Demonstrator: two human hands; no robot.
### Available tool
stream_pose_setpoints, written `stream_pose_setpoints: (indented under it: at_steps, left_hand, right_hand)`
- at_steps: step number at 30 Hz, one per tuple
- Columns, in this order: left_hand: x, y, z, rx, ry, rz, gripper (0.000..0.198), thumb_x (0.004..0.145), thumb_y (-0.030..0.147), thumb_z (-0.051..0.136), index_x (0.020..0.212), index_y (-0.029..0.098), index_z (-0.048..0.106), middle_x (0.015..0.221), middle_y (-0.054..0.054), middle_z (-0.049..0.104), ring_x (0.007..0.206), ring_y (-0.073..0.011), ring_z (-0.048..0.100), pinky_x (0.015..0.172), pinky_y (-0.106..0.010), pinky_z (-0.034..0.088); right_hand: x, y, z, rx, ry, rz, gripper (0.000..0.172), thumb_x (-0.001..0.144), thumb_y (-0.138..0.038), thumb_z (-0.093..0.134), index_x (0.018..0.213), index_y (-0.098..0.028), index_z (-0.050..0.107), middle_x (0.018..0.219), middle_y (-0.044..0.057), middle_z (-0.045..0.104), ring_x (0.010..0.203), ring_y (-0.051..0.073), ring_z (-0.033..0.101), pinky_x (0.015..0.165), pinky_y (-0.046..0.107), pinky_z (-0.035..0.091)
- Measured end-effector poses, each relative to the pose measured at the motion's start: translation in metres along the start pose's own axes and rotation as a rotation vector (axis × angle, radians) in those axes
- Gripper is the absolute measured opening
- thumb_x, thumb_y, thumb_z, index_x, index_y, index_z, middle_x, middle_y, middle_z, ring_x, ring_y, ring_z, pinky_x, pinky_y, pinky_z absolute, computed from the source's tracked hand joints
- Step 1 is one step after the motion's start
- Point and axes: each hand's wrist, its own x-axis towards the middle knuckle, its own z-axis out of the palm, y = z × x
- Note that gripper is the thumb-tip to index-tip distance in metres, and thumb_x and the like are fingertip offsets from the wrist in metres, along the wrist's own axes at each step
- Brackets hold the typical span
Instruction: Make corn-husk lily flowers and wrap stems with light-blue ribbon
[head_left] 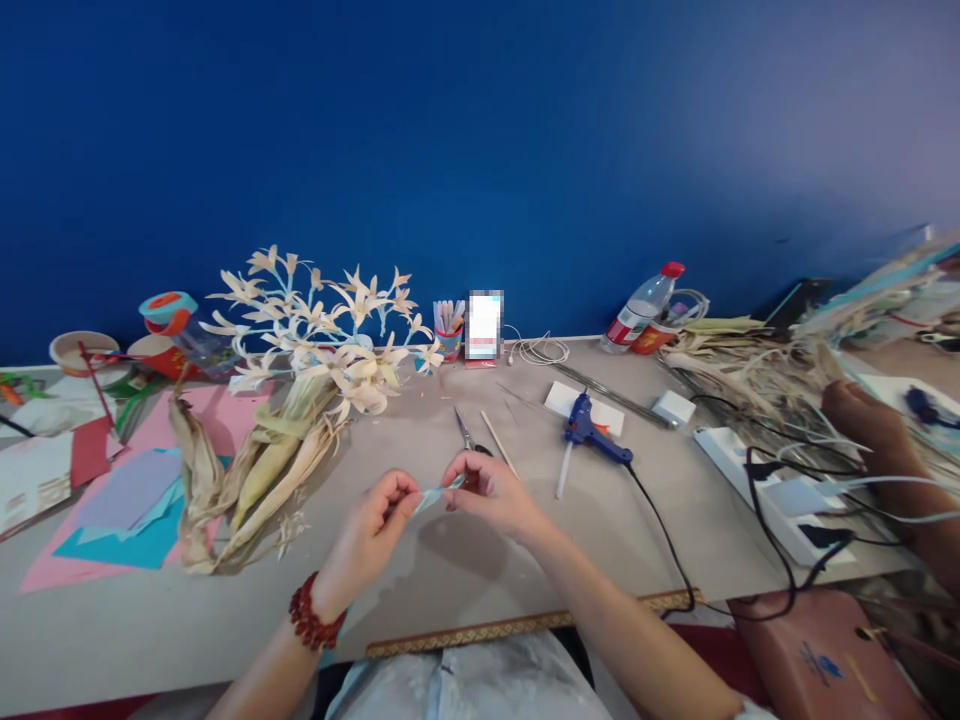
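Note:
Between my two hands a short pale blue strip [430, 497] is stretched; it looks like paper or tape, but I cannot tell which. My left hand [382, 515] pinches one end between thumb and forefinger. At the other end, my right hand [487, 490] grips the strip with curled fingers. Both hands are just above the table [420, 620]. Beyond the right hand lie a pair of scissors [466, 435] and a thin pale stick [499, 443]. A bunch of cream flowers [360, 380] with pale blue stems stands to the left, behind dried corn husks [270, 465].
A blue glue gun [589, 430] with a black cord lies at right, near a white power strip [772, 500] with tangled cables. A bottle [637, 310] leans at the wall. Coloured paper [127, 525] lies left. Another person's hand [862, 425] is far right. A phone [484, 328] stands behind.

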Motion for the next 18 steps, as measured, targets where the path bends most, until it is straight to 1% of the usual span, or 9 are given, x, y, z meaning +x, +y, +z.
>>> stream_pose_setpoints:
  at_steps: [3, 5, 8, 10, 12, 13, 14, 15, 18]
  left_hand:
    - [-0.003, 0.0, 0.003, 0.078, 0.04, 0.046, 0.022, 0.095, 0.039, 0.046, 0.088, 0.02, 0.054, 0.066, 0.005, 0.05, 0.059, -0.0114, 0.045, 0.055, -0.021, 0.034]
    - [-0.004, 0.0, 0.006, 0.106, 0.044, 0.058, 0.02, 0.094, 0.04, 0.049, 0.092, 0.021, 0.056, 0.062, 0.005, 0.049, 0.056, -0.0116, 0.045, 0.054, -0.022, 0.034]
    - [-0.003, 0.003, 0.01, 0.061, -0.021, -0.004, 0.024, 0.093, 0.042, 0.05, 0.102, 0.021, 0.058, 0.056, 0.007, 0.048, 0.049, -0.0115, 0.045, 0.051, -0.022, 0.034]
    - [0.0, 0.005, 0.011, -0.02, -0.069, -0.029, 0.026, 0.094, 0.043, 0.049, 0.098, 0.02, 0.06, 0.056, 0.005, 0.052, 0.051, -0.0122, 0.05, 0.053, -0.022, 0.038]
    - [0.002, 0.007, 0.012, -0.102, -0.084, -0.01, 0.028, 0.094, 0.042, 0.049, 0.087, 0.019, 0.062, 0.065, 0.002, 0.058, 0.059, -0.0127, 0.056, 0.059, -0.022, 0.043]
    - [0.003, 0.008, 0.013, -0.141, -0.085, -0.003, 0.028, 0.093, 0.042, 0.049, 0.083, 0.018, 0.061, 0.071, 0.001, 0.06, 0.06, -0.012, 0.056, 0.059, -0.022, 0.043]
    - [0.004, 0.008, 0.014, -0.179, -0.091, -0.013, 0.029, 0.093, 0.042, 0.049, 0.082, 0.018, 0.061, 0.075, 0.0, 0.059, 0.058, -0.0107, 0.054, 0.057, -0.022, 0.043]
    - [0.005, 0.008, 0.015, -0.215, -0.101, -0.038, 0.029, 0.093, 0.042, 0.049, 0.082, 0.018, 0.06, 0.074, 0.001, 0.057, 0.054, -0.0094, 0.051, 0.053, -0.021, 0.04]
    - [0.008, 0.008, 0.022, -0.27, -0.135, -0.114, 0.025, 0.092, 0.043, 0.051, 0.09, 0.019, 0.057, 0.063, 0.005, 0.049, 0.05, -0.0086, 0.042, 0.046, -0.019, 0.032]
  right_hand:
    - [-0.002, -0.001, 0.001, 0.089, 0.036, -0.009, 0.024, 0.074, -0.034, 0.076, 0.084, -0.019, 0.06, 0.069, -0.003, 0.061, 0.066, 0.014, 0.063, 0.064, 0.025, 0.048]
    - [-0.004, -0.002, 0.003, 0.137, 0.039, -0.006, 0.025, 0.073, -0.034, 0.077, 0.084, -0.019, 0.06, 0.071, -0.003, 0.06, 0.069, 0.014, 0.063, 0.068, 0.027, 0.05]
    - [-0.006, -0.004, 0.007, 0.147, 0.051, -0.009, 0.02, 0.073, -0.03, 0.074, 0.084, -0.019, 0.06, 0.07, -0.004, 0.058, 0.067, 0.013, 0.062, 0.067, 0.027, 0.051]
    - [-0.008, -0.004, 0.008, 0.131, 0.078, -0.031, 0.016, 0.074, -0.025, 0.071, 0.086, -0.02, 0.062, 0.072, -0.003, 0.058, 0.066, 0.013, 0.06, 0.067, 0.027, 0.05]
    - [-0.009, -0.003, 0.008, 0.1, 0.109, -0.047, 0.019, 0.073, -0.02, 0.067, 0.092, -0.021, 0.064, 0.074, -0.003, 0.059, 0.067, 0.014, 0.06, 0.067, 0.027, 0.05]
    - [-0.01, -0.003, 0.008, 0.073, 0.126, -0.051, 0.021, 0.073, -0.019, 0.065, 0.094, -0.021, 0.064, 0.074, -0.002, 0.059, 0.068, 0.014, 0.061, 0.067, 0.027, 0.049]
    - [-0.011, -0.002, 0.007, 0.042, 0.14, -0.051, 0.022, 0.074, -0.019, 0.064, 0.096, -0.021, 0.064, 0.073, -0.002, 0.06, 0.069, 0.015, 0.061, 0.067, 0.028, 0.049]
    - [-0.012, 0.0, 0.007, 0.011, 0.151, -0.05, 0.021, 0.075, -0.019, 0.062, 0.096, -0.02, 0.065, 0.073, -0.001, 0.06, 0.07, 0.016, 0.062, 0.066, 0.028, 0.048]
    - [-0.015, 0.004, 0.008, -0.067, 0.157, -0.06, 0.019, 0.075, -0.019, 0.061, 0.093, -0.019, 0.065, 0.074, 0.0, 0.062, 0.07, 0.016, 0.06, 0.064, 0.027, 0.046]
